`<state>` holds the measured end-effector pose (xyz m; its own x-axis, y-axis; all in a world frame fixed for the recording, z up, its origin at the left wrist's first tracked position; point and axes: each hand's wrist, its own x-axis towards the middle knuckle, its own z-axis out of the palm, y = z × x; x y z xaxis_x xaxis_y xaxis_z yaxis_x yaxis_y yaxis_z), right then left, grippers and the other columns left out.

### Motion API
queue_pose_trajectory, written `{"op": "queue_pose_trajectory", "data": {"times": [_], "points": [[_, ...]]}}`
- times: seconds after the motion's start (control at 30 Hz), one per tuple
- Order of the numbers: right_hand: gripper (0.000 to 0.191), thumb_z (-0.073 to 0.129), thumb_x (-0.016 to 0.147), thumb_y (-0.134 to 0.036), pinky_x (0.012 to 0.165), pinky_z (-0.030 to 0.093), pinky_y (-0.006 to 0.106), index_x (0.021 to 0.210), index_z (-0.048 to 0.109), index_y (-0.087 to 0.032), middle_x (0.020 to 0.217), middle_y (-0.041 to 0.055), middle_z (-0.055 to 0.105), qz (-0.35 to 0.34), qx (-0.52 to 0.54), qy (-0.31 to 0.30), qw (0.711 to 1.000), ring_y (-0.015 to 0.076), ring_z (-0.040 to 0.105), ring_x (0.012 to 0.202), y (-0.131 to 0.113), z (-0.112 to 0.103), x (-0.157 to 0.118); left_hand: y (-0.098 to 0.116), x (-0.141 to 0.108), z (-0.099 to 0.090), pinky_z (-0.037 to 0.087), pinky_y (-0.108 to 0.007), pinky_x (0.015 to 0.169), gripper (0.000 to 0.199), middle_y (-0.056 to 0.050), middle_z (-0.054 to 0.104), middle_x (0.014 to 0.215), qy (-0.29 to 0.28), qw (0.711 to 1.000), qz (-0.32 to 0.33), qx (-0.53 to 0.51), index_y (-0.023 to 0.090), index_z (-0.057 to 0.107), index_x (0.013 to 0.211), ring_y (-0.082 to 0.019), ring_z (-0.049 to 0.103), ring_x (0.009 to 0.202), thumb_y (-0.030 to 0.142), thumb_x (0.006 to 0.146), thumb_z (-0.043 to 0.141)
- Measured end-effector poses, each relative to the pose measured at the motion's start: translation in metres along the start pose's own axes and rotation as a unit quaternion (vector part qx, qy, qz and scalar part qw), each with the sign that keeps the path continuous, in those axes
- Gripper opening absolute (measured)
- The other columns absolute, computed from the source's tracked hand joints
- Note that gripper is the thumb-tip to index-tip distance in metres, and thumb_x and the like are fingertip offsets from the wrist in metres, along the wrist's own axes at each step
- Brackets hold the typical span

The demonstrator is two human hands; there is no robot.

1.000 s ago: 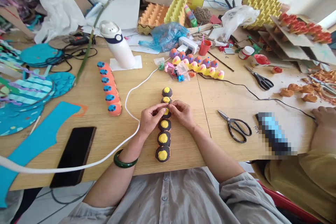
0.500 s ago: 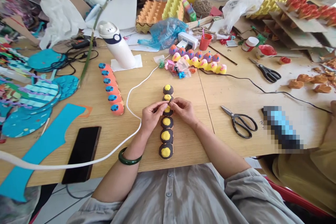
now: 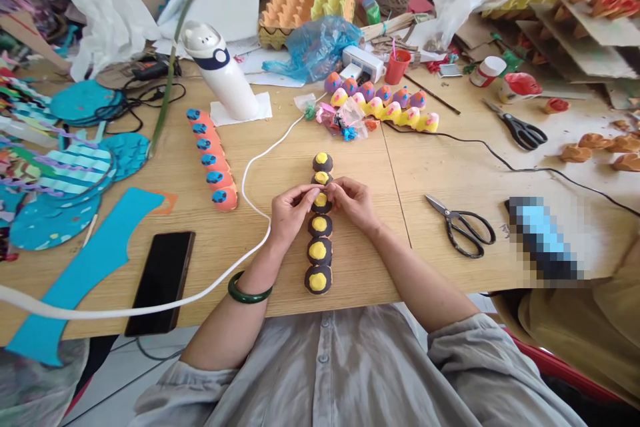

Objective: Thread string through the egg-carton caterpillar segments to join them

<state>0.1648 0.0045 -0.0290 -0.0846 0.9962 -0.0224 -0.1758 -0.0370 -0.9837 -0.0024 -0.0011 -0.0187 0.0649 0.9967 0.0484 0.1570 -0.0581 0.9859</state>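
A strip of egg-carton cups (image 3: pixel 319 251), painted dark with a yellow blob on each, runs away from me on the table. Above its second and third cups, my left hand (image 3: pixel 290 219) and my right hand (image 3: pixel 356 205) meet fingertip to fingertip. Both are closed in a pinch. Whatever sits between the fingers is too small to make out. A green bangle (image 3: pixel 250 297) circles my left wrist.
An orange-red cup strip (image 3: pixel 213 160) and a white cable (image 3: pixel 245 197) lie left, with a phone (image 3: pixel 163 280) nearer. Black-handled scissors (image 3: pixel 465 230) rest right. Purple cups (image 3: pixel 385 93) and yellow cups (image 3: pixel 395 113) stand behind. Part of another person (image 3: pixel 590 327) shows at right.
The camera view has shifted slightly, so the table appears a little higher. My hands stay pinched together over the strip, with only small finger movement.
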Motion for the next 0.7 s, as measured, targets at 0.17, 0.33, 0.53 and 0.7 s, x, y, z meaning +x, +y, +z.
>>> {"op": "queue_pose_trajectory", "data": {"times": [0.17,0.33,0.53,0.7], "points": [[0.049,0.076,0.078,-0.068,0.053,0.051,0.024,0.083,0.066,-0.020,0.067,-0.0034,0.063,-0.011,-0.003,0.009,1.000,0.0093,0.054,0.055,0.0000,-0.0017,-0.0002,-0.0032,0.0007,-0.0001,0.041,-0.022,0.055,0.028,0.002,0.059,0.063,0.034,0.999,0.007,-0.022,0.020,0.083,0.098,-0.010,0.046,0.057,0.044,0.088,0.073],[0.046,0.077,0.078,-0.064,0.054,0.052,0.024,0.085,0.069,-0.019,0.070,-0.0020,0.065,-0.006,0.003,-0.011,1.000,0.0102,0.057,0.060,0.0007,-0.0015,-0.0018,-0.0047,0.0013,0.0012,0.039,-0.021,0.054,0.028,0.002,0.058,0.060,0.038,0.998,0.016,-0.045,0.018,0.085,0.098,-0.009,0.043,0.055,0.043,0.088,0.075],[0.042,0.078,0.079,-0.060,0.054,0.052,0.023,0.089,0.071,-0.020,0.073,-0.0015,0.065,-0.031,0.000,0.004,1.000,0.0102,0.057,0.062,0.0048,-0.0018,0.0007,-0.0043,0.0018,0.0021,0.039,-0.021,0.053,0.028,0.002,0.060,0.061,0.020,0.999,0.009,-0.040,0.017,0.085,0.097,-0.009,0.044,0.055,0.041,0.086,0.076],[0.039,0.078,0.080,-0.057,0.053,0.050,0.023,0.089,0.070,-0.020,0.075,-0.0020,0.065,-0.041,-0.015,0.012,0.999,0.0093,0.055,0.061,0.0092,-0.0020,0.0022,-0.0044,0.0017,0.0018,0.041,-0.021,0.054,0.031,0.001,0.064,0.064,0.016,1.000,0.002,-0.023,0.017,0.085,0.098,-0.009,0.047,0.056,0.043,0.085,0.076]]}}
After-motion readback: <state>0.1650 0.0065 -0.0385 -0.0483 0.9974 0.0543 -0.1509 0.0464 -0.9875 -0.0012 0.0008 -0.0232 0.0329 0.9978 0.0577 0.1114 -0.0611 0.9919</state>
